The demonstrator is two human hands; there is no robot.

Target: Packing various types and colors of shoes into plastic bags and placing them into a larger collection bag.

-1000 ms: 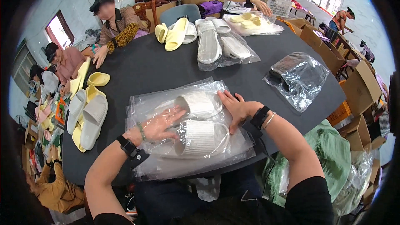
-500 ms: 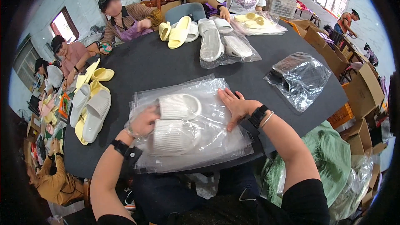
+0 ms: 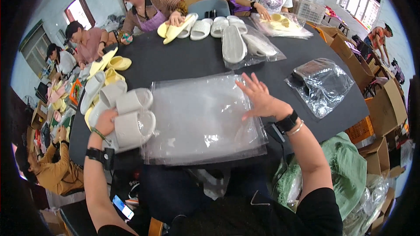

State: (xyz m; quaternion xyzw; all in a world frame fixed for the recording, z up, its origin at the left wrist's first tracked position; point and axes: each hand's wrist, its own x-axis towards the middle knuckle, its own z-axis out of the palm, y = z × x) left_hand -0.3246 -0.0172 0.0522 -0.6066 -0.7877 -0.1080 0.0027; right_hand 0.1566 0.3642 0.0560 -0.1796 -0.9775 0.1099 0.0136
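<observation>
Holding grey slippers [image 3: 132,127], the left hand [image 3: 105,122] has yellow slippers [image 3: 119,63] just beyond.

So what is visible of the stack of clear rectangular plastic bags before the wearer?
The stack of bags lies flat near the front edge of the black table. Its film looks thin, glossy and wrinkled, with glare spots and a cloudy middle; layered edges show at lower right. A pair of pale grey slippers, by the left hand, reaches its left edge. The open right hand is over its right edge; whether it presses down is unclear.
</observation>
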